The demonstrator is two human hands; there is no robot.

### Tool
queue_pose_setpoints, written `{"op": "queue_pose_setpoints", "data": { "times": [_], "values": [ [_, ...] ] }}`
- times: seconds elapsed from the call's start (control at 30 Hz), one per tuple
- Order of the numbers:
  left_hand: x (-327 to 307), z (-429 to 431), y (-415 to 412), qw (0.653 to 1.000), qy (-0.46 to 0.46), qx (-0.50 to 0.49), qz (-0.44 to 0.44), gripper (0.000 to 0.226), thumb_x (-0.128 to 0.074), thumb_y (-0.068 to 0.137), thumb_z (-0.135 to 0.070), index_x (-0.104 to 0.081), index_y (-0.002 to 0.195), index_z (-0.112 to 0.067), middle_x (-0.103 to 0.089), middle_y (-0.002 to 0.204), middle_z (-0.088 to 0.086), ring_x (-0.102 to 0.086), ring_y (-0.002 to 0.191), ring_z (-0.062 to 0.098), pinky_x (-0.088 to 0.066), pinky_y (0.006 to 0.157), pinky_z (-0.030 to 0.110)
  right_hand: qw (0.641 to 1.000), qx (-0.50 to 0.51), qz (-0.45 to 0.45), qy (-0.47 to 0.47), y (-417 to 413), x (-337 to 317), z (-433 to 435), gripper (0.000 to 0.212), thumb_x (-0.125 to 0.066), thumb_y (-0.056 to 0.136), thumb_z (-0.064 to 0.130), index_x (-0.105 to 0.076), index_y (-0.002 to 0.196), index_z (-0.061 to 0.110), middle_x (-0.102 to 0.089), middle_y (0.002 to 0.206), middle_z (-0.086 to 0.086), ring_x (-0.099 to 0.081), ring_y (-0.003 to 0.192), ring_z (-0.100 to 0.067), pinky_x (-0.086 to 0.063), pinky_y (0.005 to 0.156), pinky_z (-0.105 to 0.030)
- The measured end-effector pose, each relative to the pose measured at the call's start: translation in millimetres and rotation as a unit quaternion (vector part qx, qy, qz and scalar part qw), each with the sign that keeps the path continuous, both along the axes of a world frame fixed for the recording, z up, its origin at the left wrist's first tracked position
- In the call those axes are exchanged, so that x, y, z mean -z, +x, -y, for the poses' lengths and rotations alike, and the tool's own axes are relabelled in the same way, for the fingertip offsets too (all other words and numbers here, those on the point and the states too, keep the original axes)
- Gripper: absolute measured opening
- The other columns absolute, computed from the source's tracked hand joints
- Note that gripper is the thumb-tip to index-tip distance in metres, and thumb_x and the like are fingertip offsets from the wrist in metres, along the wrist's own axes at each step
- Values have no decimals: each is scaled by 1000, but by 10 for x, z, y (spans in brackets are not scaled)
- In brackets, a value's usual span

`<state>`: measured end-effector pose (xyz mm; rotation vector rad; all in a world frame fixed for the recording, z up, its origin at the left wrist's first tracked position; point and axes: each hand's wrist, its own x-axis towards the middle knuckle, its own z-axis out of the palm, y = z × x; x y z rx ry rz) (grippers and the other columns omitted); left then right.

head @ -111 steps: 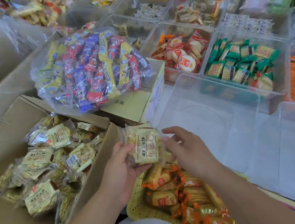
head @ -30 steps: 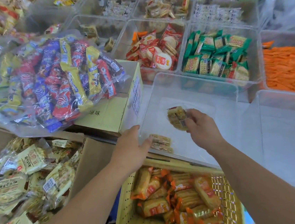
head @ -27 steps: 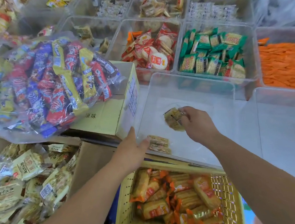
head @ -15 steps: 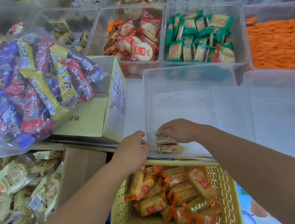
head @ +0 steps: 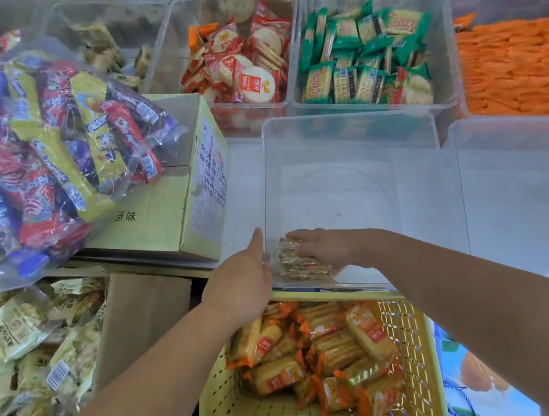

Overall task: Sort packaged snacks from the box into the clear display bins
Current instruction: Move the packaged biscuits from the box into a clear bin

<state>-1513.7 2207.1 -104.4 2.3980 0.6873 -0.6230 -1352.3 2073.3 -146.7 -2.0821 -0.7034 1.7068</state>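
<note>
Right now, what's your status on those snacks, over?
Left hand flat against bin wall. Right hand inside, resting on packs in near-left corner. Nothing blocking either hand.

Clear glossy plastic bin (head: 342,124); matt cardboard box (head: 165,220); perforated plastic basket (head: 415,345).

- A pale white counter (head: 242,191) runs across, smooth and faintly glossy.
- Soft, even light falls over it, with only faint shadows.
- A printed blue, green and orange surface (head: 473,375) shows low at right.
</note>
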Motion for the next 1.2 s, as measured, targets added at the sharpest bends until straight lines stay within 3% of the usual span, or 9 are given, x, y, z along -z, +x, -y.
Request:
{"op": "queue_pose_setpoints", "data": {
  "times": [0.2, 0.3, 0.43, 0.53, 0.67, 0.87, 0.97, 1.1, 1.2],
  "values": [
    [-45, 5, -30, 999, -31, -27, 18, 72, -41, 108, -37, 3, 165, -26, -41, 161, 1, -59, 124, 25, -49, 102, 41, 991, -112, 76, -18, -3, -65, 3, 68, -44, 103, 45, -8, 160, 38, -16, 169, -1, -27, 150, -28, -28, 120, -46],
    [-209, 43, -153, 990, -34, -77, 111, 70, -45, 107, -38, -6, 165, -27, -27, 167, 2, -36, 148, 22, -34, 119, 42, 980, -137, 135, -42, -40, -192, -29, 72, -43, 101, 51, -1, 159, 44, -8, 170, -1, -15, 155, -28, -15, 123, -52],
    [-549, 69, -594, 968, -40, -112, 223, 58, -48, 107, -35, -26, 160, -30, -32, 159, -9, -40, 141, 15, -40, 115, 43, 966, -98, 238, -30, -276, -437, 2, 63, -39, 102, 50, -12, 159, 44, -21, 167, 4, -12, 154, -31, -10, 120, -61],
    [-780, 40, -1114, 949, -12, -140, 283, 45, -51, 104, -34, -46, 149, -28, -45, 144, -16, -49, 131, 9, -41, 111, 33, 959, -7, 275, 66, -606, -643, -38, 68, -49, 99, 51, -19, 159, 39, -36, 160, 0, -32, 146, -28, -30, 116, -53],
    [-953, -102, -1948, 924, 30, -226, 307, 36, -56, 96, -37, -58, 133, -36, -49, 129, -31, -53, 114, -5, -37, 93, 4, 906, 14, 355, 229, -1285, -920, -258, 71, -56, 97, 47, -26, 158, 29, -36, 159, -4, -29, 145, -26, -29, 117, -43],
    [-888, -658, -3165, 923, 126, -323, 168, 47, -69, 96, -39, -56, 140, -29, -58, 132, -12, -60, 115, 15, -48, 98, 36, 849, -147, 360, 358, -2476, -1193, -773, 59, -52, 97, 55, -43, 149, 29, -39, 156, 1, -20, 149, -24, -13, 124, -37],
    [-814, -1034, -3624, 935, 129, -316, 96, 55, -73, 93, -40, -55, 142, -22, -61, 134, 2, -57, 123, 23, -44, 98, 34, 831, -213, 367, 360, -2953, -1167, -1005, 54, -49, 96, 57, -50, 145, 33, -39, 156, 3, -15, 152, -26, -12, 126, -46],
    [-648, -1536, -3958, 959, 86, -268, -5, 65, -69, 93, -52, -49, 147, -23, -56, 144, 4, -54, 129, 23, -42, 98, 31, 850, -244, 366, 291, -3379, -1013, -1192, 57, -41, 93, 66, -51, 142, 40, -46, 148, 17, -11, 153, -21, 26, 116, -44],
    [-453, -1783, -3992, 974, 49, -202, -84, 73, -64, 91, -63, -47, 148, -21, -51, 144, 7, -54, 124, 24, -44, 93, 32, 832, -253, 432, 238, -3527, -938, -1217, 59, -34, 90, 68, -59, 135, 41, -55, 135, 19, -23, 148, -23, 23, 117, -55]
  ]
}}
